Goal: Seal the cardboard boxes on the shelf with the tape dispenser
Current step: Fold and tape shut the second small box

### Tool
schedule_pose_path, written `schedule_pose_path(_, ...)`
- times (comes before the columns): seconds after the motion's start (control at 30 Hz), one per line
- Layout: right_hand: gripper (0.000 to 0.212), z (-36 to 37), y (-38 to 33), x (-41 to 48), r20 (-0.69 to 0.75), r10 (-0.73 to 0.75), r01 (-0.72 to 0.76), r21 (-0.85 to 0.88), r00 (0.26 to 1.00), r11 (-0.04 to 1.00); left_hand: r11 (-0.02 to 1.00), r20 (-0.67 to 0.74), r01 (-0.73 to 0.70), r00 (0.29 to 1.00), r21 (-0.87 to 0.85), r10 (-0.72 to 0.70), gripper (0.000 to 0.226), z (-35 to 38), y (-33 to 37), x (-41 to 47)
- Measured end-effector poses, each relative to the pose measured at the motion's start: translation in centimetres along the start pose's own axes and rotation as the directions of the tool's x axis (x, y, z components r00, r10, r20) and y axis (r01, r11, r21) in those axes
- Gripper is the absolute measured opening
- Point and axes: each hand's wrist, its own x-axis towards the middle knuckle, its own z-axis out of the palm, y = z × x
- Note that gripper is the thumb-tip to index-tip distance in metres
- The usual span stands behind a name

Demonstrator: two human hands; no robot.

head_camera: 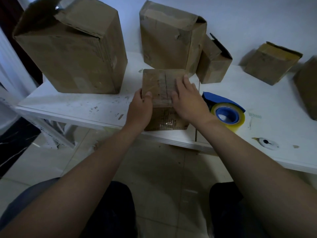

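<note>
A small cardboard box [160, 83] stands at the front edge of the white shelf [82, 107], with clear tape running over its top seam and down its front face. My left hand [139, 109] grips the box's left edge, thumb on top. My right hand [187, 98] lies flat on the top, fingers straight, pressing on the tape. The blue tape dispenser [224, 110] with a yellowish roll of clear tape lies on the shelf just right of my right hand; neither hand touches it.
A tall box [73, 48] stands at the back left, and a medium box [169, 36] behind the small one. An open-flapped box [213, 64] leans beside it; two more boxes [271, 62] sit far right. A white disc [267, 143] lies near the front edge.
</note>
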Motion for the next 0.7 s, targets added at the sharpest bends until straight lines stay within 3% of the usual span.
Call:
schedule_pose_path(0.17,0.055,0.7,1.2,-0.5,-0.116,0.065,-0.012,0.406,0.991,0.914,0.975,0.048,0.037,0.998,-0.220,-0.027,0.038,0.4,-0.5,0.3)
schedule_pose_path(0.3,0.054,1.9,1.5,-1.4,-0.151,0.237,-0.034,0.774,0.960,0.632,0.934,0.047,0.071,0.997,-0.351,-0.058,0.039,0.9,-1.2,0.2)
schedule_pose_path(0.4,0.054,3.1,1.1,-2.3,-0.147,0.334,-0.046,0.862,0.931,0.504,0.935,0.029,0.051,0.999,-0.352,-0.043,0.051,1.2,-1.2,-0.2)
schedule_pose_path(0.53,0.055,3.3,1.1,-2.8,-0.106,0.330,-0.095,0.836,0.938,0.540,0.982,0.050,-0.049,0.997,-0.182,0.059,0.057,0.6,-1.6,-0.3)
schedule_pose_path(0.63,0.061,2.2,1.4,-3.2,-0.068,0.241,-0.110,0.748,0.968,0.654,0.984,0.070,-0.062,0.996,0.170,0.050,0.079,-1.0,-1.9,0.8)
schedule_pose_path(0.7,0.058,1.2,1.3,-3.8,-0.061,0.151,-0.078,0.634,0.987,0.769,0.907,-0.015,-0.101,0.993,0.408,0.117,0.063,-2.9,-1.2,1.8)
